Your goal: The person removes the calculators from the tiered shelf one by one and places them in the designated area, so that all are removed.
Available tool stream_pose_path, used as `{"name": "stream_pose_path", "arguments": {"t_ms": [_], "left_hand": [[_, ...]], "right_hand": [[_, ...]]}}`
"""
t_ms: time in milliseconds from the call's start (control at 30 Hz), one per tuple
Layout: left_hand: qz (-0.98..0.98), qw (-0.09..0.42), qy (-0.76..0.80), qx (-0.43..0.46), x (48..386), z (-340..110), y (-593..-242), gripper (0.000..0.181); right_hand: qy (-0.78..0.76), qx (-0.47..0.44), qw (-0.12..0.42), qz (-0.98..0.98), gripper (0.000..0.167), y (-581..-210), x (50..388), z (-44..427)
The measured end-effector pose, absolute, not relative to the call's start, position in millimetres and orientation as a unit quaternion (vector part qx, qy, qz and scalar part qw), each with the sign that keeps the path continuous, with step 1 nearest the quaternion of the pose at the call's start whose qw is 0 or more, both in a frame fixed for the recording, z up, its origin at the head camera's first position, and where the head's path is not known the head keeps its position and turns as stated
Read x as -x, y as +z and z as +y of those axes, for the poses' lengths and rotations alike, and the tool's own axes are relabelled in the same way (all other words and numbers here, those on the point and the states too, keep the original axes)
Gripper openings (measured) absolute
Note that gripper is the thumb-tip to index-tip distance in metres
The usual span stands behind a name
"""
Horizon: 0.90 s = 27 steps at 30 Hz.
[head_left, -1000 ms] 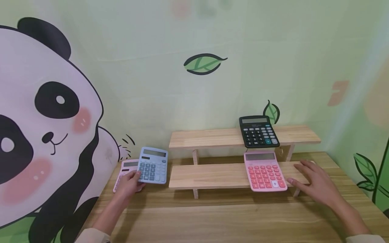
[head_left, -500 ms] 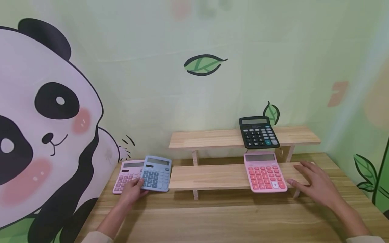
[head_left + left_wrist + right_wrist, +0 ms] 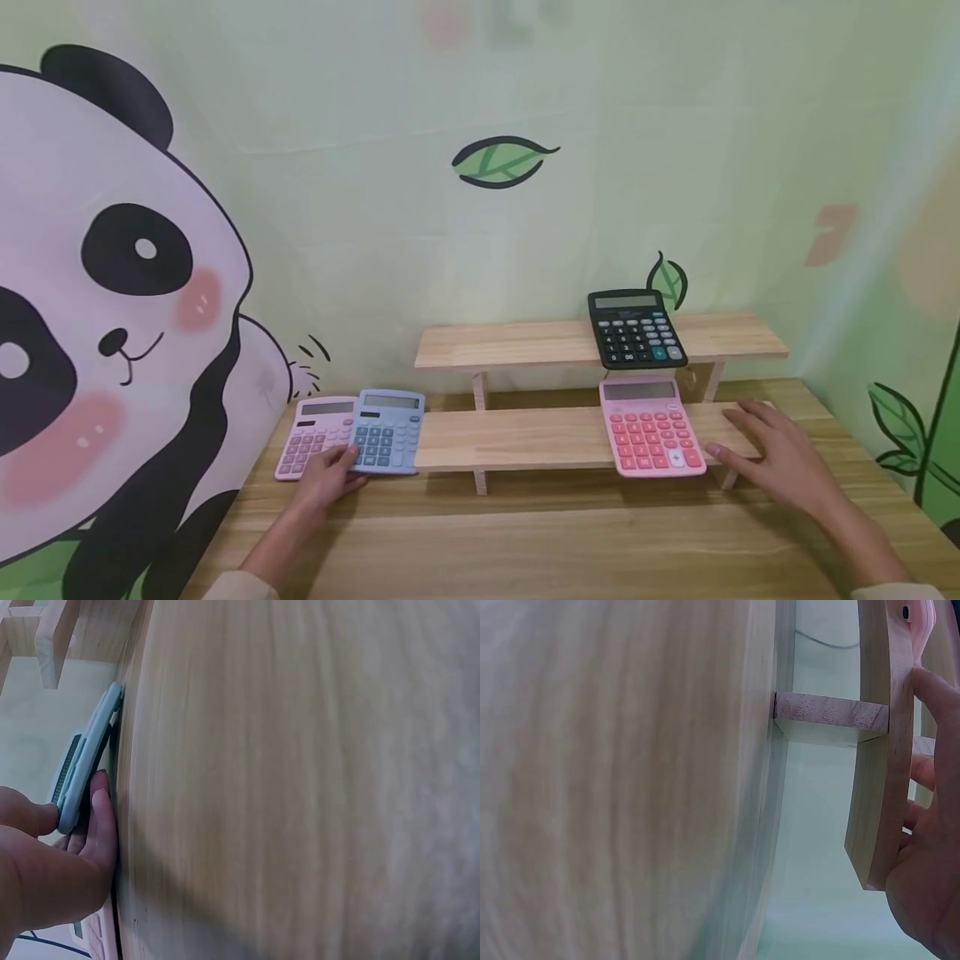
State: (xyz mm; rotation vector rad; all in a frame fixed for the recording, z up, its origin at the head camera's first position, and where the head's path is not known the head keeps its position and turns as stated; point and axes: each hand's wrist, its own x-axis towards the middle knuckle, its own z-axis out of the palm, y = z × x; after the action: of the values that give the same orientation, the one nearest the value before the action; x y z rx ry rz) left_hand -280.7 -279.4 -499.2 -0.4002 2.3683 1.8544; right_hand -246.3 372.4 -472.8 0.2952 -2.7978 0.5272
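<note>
Pinching the tilted light-blue calculator (image 3: 390,429), lower left of frame

Left hand's grip (image 3: 326,479): thumb over, fingers under; right hand (image 3: 783,450) spread on the wooden shelf (image 3: 517,437), holding nothing. Best kept steady, clear of the leftmost pink calculator (image 3: 317,427).

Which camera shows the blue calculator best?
The head view: it shows the front of the blue calculator, with its screen and keys. The left wrist view shows it nearly edge-on, held by the left hand. The right wrist view doesn't show it.
</note>
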Motion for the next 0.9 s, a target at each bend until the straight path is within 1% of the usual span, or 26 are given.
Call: {"name": "stream_pose_path", "arguments": {"t_ms": [133, 333, 500, 700, 900], "left_hand": [[0.803, 0.036, 0.581, 0.129, 281, -282, -500, 0.057], [0.828, 0.000, 0.546, 0.126, 281, -285, -502, 0.049], [0.868, -0.022, 0.482, 0.119, 280, -286, -499, 0.045], [0.901, -0.035, 0.423, 0.087, 277, -284, -492, 0.042], [0.932, -0.030, 0.355, 0.062, 273, -279, -489, 0.047]], "right_hand": [[0.183, -0.106, 0.144, -0.967, 0.080, -473, 247, 371], [0.183, -0.105, 0.140, -0.967, 0.080, -474, 248, 370], [0.184, -0.106, 0.138, -0.967, 0.081, -475, 248, 370], [0.180, -0.105, 0.141, -0.968, 0.081, -475, 247, 371], [0.178, -0.107, 0.147, -0.967, 0.080, -476, 247, 373]]}}
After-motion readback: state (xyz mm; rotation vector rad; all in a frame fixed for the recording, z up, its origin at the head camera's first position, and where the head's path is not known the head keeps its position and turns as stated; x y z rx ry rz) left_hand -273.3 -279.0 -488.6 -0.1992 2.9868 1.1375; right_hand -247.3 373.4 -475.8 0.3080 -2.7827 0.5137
